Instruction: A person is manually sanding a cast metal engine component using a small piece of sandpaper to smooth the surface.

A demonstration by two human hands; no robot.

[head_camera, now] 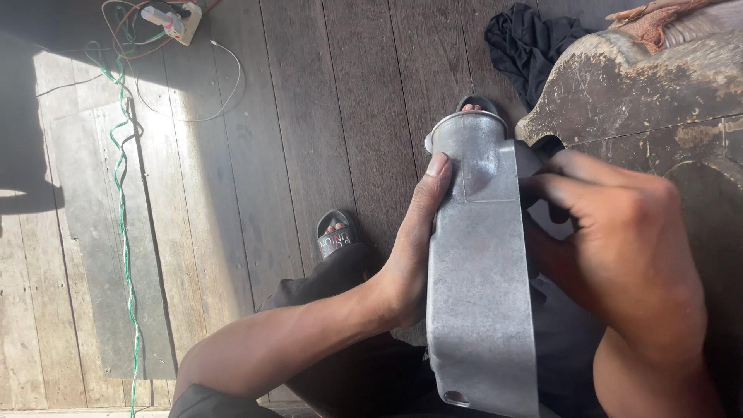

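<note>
Plenty of open wooden floor (325,116) far and left; the worn bench (658,93) crowds your right. Your left hand (406,263) is wrapped on the grey metal cover (480,294), thumb flat on its face. Right hand (627,248) fingers curl round its right edge.

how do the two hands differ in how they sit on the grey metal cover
The left hand lies flat along the metal cover's left edge, thumb pressed on its face; the right hand curls round the right edge, fingers bent. The left hand looks sharp, the right hand blurred. Both touch the cover, one on each side.
</note>
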